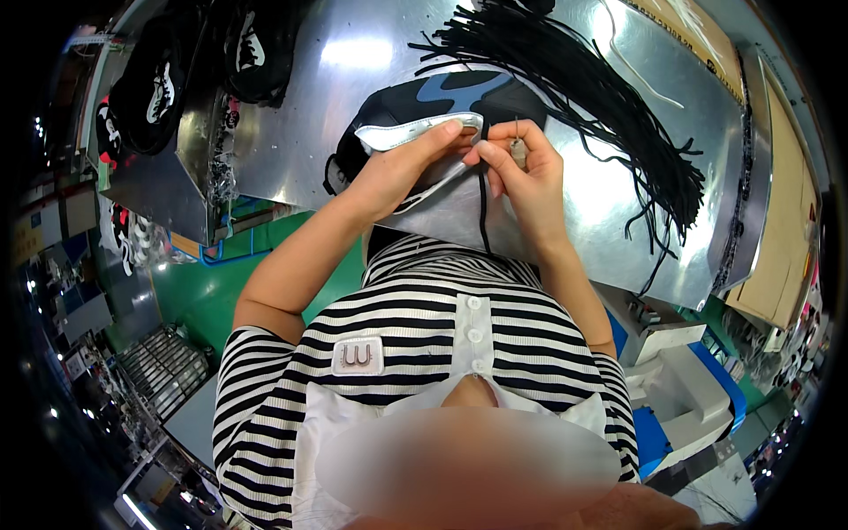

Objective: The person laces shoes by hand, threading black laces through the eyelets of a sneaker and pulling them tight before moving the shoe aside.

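A black shoe upper [397, 103] with a blue shape on its side lies on the metal table in front of me. My left hand [420, 159] is closed on its white eyelet strip [389, 136], thumb on top. Close beside it, my right hand [530, 168] pinches at the strip's end. A small tool [518, 154] with a tan handle and thin metal tip is tucked in the right hand's fingers. One black shoelace [483, 212] runs down from between the hands over the table's near edge. The fingertips hide where the lace meets the upper.
A thick bundle of black shoelaces [609, 115] spreads over the right of the metal table [291, 150]. Black shoes with white laces [159, 93] stand at the far left. Cardboard [777, 212] lines the right side, and a white and blue machine [685, 389] stands lower right.
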A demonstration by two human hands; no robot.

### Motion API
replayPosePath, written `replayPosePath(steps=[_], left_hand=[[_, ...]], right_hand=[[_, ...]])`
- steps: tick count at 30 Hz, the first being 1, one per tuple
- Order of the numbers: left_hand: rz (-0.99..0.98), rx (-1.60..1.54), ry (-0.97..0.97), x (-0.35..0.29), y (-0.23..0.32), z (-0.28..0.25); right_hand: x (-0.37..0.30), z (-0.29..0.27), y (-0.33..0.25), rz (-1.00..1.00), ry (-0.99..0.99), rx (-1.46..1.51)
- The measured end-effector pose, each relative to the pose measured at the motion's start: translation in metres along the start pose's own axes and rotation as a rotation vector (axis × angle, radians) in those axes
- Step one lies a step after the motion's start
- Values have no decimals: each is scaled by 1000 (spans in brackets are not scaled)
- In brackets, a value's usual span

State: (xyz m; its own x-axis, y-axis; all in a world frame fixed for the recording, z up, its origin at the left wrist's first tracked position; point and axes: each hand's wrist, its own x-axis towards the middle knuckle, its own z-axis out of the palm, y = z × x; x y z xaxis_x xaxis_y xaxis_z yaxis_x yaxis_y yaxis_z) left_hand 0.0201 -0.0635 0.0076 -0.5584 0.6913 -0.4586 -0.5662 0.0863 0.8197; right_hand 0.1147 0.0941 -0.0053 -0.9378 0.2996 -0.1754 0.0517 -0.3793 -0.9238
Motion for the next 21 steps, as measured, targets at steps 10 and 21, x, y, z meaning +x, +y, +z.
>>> replayPosePath(steps=[10, 21], left_hand=[[177, 330, 220, -1, -10, 17], [276, 390, 273, 0, -12, 20]], right_hand=[[-3, -1, -12, -36, 29, -440], [-16, -10, -21, -175, -2, -482]])
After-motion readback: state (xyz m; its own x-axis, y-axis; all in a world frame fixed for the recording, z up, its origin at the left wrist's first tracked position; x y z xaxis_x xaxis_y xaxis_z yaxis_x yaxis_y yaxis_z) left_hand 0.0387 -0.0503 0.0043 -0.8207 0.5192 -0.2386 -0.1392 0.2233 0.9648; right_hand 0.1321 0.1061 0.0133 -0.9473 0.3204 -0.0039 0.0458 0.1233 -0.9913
